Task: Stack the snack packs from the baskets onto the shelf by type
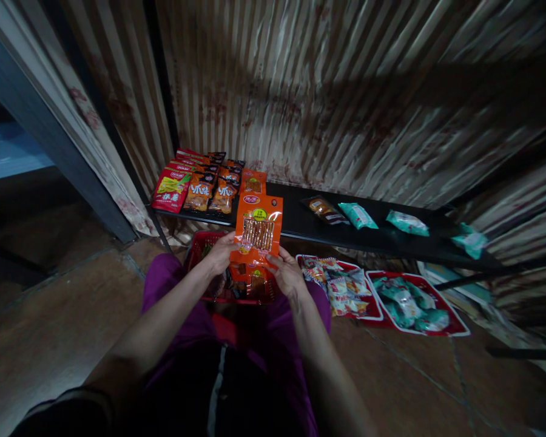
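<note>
Between my two hands is an orange snack packet [258,227] with a clear window that shows brown sticks inside. My left hand [222,254] grips its lower left edge, and my right hand [286,271] pinches the lower right corner. Behind it, another orange packet [253,181] stands on the black shelf [284,212]. Below my hands, a red basket [195,246] between my knees holds more packets, among them an orange one [257,283] like the one I hold.
Left on the shelf stand rows of red packets [171,189] and black-and-orange packets [199,193]. Further right lie a brown packet [324,210] and several green ones [358,215]. Two red baskets with white rims [378,306] [459,325] sit on the floor, filled with packets.
</note>
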Demonstrator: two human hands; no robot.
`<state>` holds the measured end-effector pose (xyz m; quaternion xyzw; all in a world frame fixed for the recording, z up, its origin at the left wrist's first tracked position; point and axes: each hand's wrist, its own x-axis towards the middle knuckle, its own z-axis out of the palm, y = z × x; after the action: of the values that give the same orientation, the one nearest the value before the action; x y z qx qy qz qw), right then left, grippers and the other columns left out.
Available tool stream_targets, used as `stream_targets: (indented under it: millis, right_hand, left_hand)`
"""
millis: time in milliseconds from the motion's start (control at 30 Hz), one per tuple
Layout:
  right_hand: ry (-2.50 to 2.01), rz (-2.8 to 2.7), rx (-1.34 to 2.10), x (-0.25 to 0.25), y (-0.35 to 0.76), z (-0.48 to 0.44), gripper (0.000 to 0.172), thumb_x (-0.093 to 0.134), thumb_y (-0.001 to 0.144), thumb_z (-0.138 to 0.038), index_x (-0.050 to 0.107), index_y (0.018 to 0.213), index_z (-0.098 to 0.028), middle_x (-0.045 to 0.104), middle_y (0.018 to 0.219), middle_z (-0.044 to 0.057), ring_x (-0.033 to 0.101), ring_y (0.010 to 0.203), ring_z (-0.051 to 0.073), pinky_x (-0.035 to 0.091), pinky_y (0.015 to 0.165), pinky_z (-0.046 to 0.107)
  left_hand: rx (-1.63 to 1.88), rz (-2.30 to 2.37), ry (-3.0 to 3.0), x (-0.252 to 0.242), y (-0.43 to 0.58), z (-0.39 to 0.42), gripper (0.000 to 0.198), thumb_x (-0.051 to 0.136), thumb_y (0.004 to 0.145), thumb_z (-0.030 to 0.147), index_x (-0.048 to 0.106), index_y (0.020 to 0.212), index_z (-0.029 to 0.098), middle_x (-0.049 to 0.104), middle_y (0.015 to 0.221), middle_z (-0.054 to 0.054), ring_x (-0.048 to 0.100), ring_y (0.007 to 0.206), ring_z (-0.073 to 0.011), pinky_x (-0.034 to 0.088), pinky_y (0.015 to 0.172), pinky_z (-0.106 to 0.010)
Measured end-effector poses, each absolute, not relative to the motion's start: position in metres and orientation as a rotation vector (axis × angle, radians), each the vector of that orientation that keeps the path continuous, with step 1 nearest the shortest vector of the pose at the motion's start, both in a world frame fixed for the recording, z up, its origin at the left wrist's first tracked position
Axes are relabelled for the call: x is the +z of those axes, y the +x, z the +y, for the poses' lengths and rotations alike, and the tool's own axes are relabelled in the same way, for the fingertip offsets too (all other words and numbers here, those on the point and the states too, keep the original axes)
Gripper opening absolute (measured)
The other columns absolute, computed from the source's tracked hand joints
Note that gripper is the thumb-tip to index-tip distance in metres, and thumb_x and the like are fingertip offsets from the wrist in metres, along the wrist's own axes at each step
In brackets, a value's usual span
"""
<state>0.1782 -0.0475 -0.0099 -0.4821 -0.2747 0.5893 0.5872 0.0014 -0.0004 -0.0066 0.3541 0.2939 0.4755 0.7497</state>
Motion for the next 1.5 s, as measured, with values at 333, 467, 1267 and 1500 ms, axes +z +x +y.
stream_targets:
  millis: [333, 467, 1267, 1500]
  right_hand:
    - [-1.100, -0.774, 1.218, 0.009, 0.158, -0.053, 0.039, 0.077, 0.057, -0.026, 0.070, 0.095, -0.021, 0.074, 0.091, 0.001, 0.068, 0.079, 0.018, 0.054, 0.072, 0.029]
    - [-1.180, -0.920, 1.125, 0.007, 0.153, -0.054, 0.037, 0.071, 0.066, -0.028, 0.069, 0.102, -0.023, 0.073, 0.099, 0.000, 0.067, 0.087, 0.020, 0.054, 0.081, 0.034]
    - [-1.258, -0.733, 0.934, 0.020, 0.171, -0.025, 0.040, 0.074, 0.063, -0.041, 0.068, 0.098, -0.022, 0.072, 0.089, 0.001, 0.065, 0.074, 0.014, 0.053, 0.065, 0.024]
    - [-1.080, -0.473, 1.205, 0.014, 0.179, -0.018, 0.026, 0.082, 0.052, -0.024, 0.067, 0.074, -0.019, 0.071, 0.062, -0.002, 0.062, 0.049, 0.012, 0.051, 0.045, 0.021]
  left_hand:
    - [1.270, 0.836, 0.933, -0.006, 0.020, -0.003, 0.061, 0.072, 0.067, 0.015, 0.053, 0.124, 0.024, 0.042, 0.142, -0.006, 0.033, 0.135, -0.0236, 0.028, 0.107, -0.031]
    - [1.299, 0.916, 0.861, -0.006, 0.020, -0.003, 0.042, 0.076, 0.067, 0.025, 0.064, 0.108, 0.024, 0.035, 0.147, -0.004, 0.016, 0.141, -0.0238, 0.021, 0.110, -0.031]
    - [0.790, 0.521, 0.391, -0.004, 0.002, -0.019, 0.048, 0.063, 0.077, 0.050, 0.064, 0.107, 0.013, 0.072, 0.093, -0.013, 0.066, 0.096, -0.0291, 0.049, 0.086, -0.041]
    - [0.770, 0.517, 0.412, -0.012, 0.006, -0.022, 0.038, 0.068, 0.074, 0.042, 0.066, 0.099, 0.012, 0.072, 0.092, -0.012, 0.066, 0.096, -0.0285, 0.049, 0.087, -0.041]
